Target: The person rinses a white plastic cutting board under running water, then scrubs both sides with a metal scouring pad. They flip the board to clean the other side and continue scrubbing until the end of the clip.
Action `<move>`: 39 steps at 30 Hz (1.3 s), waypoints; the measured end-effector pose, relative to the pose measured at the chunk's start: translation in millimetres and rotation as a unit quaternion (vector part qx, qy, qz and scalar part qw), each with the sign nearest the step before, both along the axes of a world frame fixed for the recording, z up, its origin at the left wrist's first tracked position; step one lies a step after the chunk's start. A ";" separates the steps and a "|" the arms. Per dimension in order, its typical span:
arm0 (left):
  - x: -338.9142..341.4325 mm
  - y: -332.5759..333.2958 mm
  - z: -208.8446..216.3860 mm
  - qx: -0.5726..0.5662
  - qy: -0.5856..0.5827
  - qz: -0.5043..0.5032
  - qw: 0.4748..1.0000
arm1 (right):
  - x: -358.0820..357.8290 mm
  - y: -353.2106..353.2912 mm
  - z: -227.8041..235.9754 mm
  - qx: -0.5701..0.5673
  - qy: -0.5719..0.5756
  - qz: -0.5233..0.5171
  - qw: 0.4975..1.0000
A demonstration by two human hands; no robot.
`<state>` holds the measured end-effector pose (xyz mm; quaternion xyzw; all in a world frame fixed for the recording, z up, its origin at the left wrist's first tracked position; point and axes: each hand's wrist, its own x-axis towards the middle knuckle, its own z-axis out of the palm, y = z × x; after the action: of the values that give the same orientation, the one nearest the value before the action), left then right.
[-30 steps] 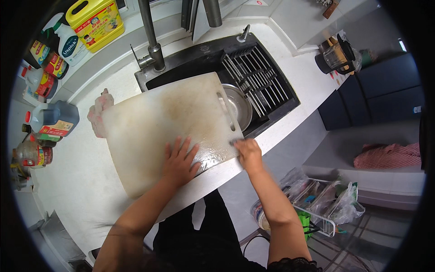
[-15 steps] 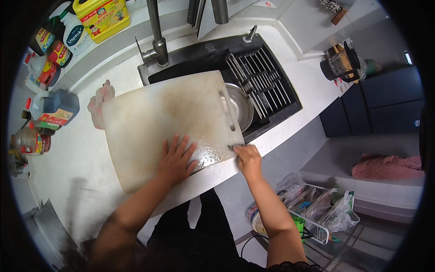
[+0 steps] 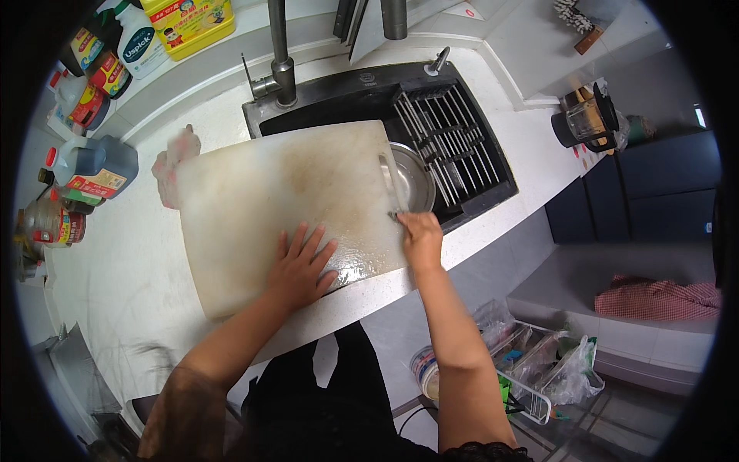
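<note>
A large whitish cutting board [image 3: 239, 200] with brown stains lies flat, its right part reaching over the sink [image 3: 323, 104]. Water glistens on its near right area. My left hand [image 3: 302, 269] rests on the near part of the board, fingers spread. At the board's right edge, beside its handle slot, my right hand [image 3: 422, 239] is closed on a small grey scouring pad [image 3: 394, 215] that touches the surface. Fingers cover most of the pad, so its exact kind is hard to make out.
A steel bowl [image 3: 416, 185] and a wire drying rack [image 3: 454, 146] sit in the sink, with a tap [image 3: 283, 81] behind. A crumpled pinkish cloth or bag [image 3: 165, 181] touches the board's left edge. Bottles [image 3: 100, 165] line the left. A basket [image 3: 539, 404] stands on the floor.
My right hand has moved away from me along the board's right edge, from the near corner up to the handle slot, with the scouring pad. My left hand stays in place.
</note>
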<state>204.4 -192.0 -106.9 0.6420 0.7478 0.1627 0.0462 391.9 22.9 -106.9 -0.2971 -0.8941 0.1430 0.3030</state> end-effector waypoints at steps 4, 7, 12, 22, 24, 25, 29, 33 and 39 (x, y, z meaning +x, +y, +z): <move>-6.0 -3.1 3.9 -0.006 -0.004 0.004 1.000 | 6.8 -5.6 1.0 -0.005 0.000 0.033 0.999; -2.3 -2.6 1.0 -0.010 -0.019 0.008 1.000 | 39.7 -26.8 -12.9 -0.015 0.019 0.043 0.999; 0.4 1.1 3.5 -0.005 -0.012 0.005 1.000 | -14.4 23.2 -3.7 -0.009 0.010 0.052 0.999; -0.8 -3.5 -2.9 -0.012 0.001 0.014 1.000 | -12.2 20.8 -8.5 -0.035 0.015 0.073 0.997; 0.1 -0.7 -0.9 -0.016 0.000 0.010 1.000 | -38.6 47.7 -14.1 -0.025 0.033 0.062 0.997; 1.9 2.1 -1.0 -0.017 -0.002 0.005 1.000 | -46.9 59.7 -15.5 -0.023 0.045 0.056 0.997; -4.1 -1.7 0.9 -0.034 0.002 0.012 0.999 | -23.3 36.7 -17.4 -0.039 0.054 0.066 0.996; -2.8 -7.6 -3.3 -0.030 0.000 0.013 0.999 | -3.2 19.8 -14.1 -0.060 0.041 0.057 0.996; -0.3 0.3 3.8 -0.026 0.006 0.005 1.000 | -57.2 74.6 -17.0 -0.042 0.045 0.058 0.996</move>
<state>204.0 -191.7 -103.1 0.6375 0.7556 0.1394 0.0574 334.7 97.6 -123.9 -0.2509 -0.8883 0.2111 0.3216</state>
